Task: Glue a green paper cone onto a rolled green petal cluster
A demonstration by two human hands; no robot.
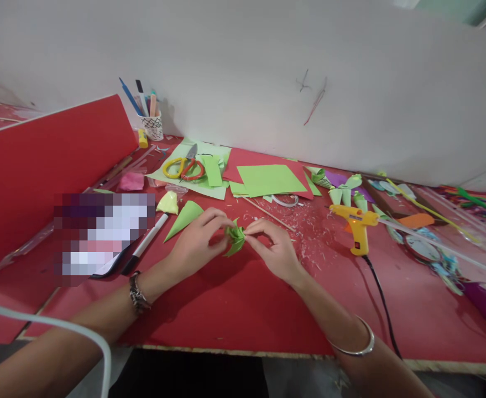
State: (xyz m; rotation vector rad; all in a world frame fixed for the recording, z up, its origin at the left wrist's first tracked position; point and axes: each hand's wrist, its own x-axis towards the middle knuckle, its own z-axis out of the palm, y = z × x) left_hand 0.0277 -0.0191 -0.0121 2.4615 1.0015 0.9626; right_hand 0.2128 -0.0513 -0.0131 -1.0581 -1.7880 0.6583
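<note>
Between my two hands, above the red tabletop, is a small green paper piece with pointed, leaf-like tips point(236, 239). My left hand point(201, 243) pinches its left side with thumb and fingers. On the other side, my right hand point(273, 246) grips its right edge between thumb and fingertips. Parts of the piece are hidden behind the fingers. Just left of my left hand lies a green paper cone point(184, 218). A white marker with a black cap point(149, 240) rests farther left, beside a phone with a blurred-out screen point(105, 237).
A yellow glue gun point(355, 226) stands at right, its black cord running to the front edge. Behind my hands are green paper sheets point(271, 179) and scissors point(184, 167). A pen cup point(152, 126) stands at back left. A white cable point(60, 325) crosses the lower left.
</note>
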